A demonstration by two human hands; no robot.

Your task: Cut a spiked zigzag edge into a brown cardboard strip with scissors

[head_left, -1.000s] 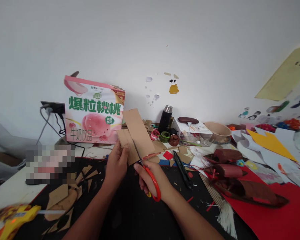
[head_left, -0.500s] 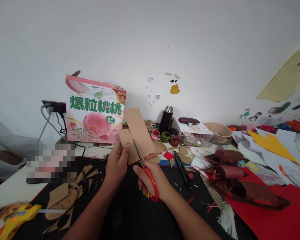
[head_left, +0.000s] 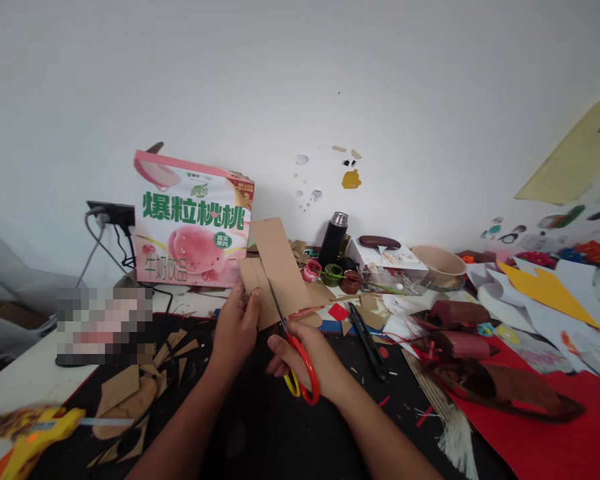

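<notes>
There it was, the cardboard [head_left: 283, 260], held up in front of me above the worktop [head_left: 30, 373], and I took every bearing from it. My left hand [head_left: 236, 327] was at its lower left edge, thumb pressed on the near face and fingers tucked behind, a firm pinch. My right hand [head_left: 307, 350] sat just below and right of it, wrapped round the handles of the scissors [head_left: 307, 360]; which fingers filled which loop, I couldn't tell.

And here was the relation that counted: the cardboard lay up and to the left of my right hand, its taller part leaning, long axis from upper left down to lower right. The blades ran nearly along that same slant, between the short left part and the tall one. Whether the two parts were joined, I couldn't make out. Left hand touching, right hand reaching it only through the steel!

Now, against half a second earlier: the yellow loop had swung out from the red one and showed far more of itself, so the handles stood wider apart. The grip on the cardboard hadn't changed. Right of the cardboard and lower, the black cutter [head_left: 369, 343] lay exactly as before.
</notes>
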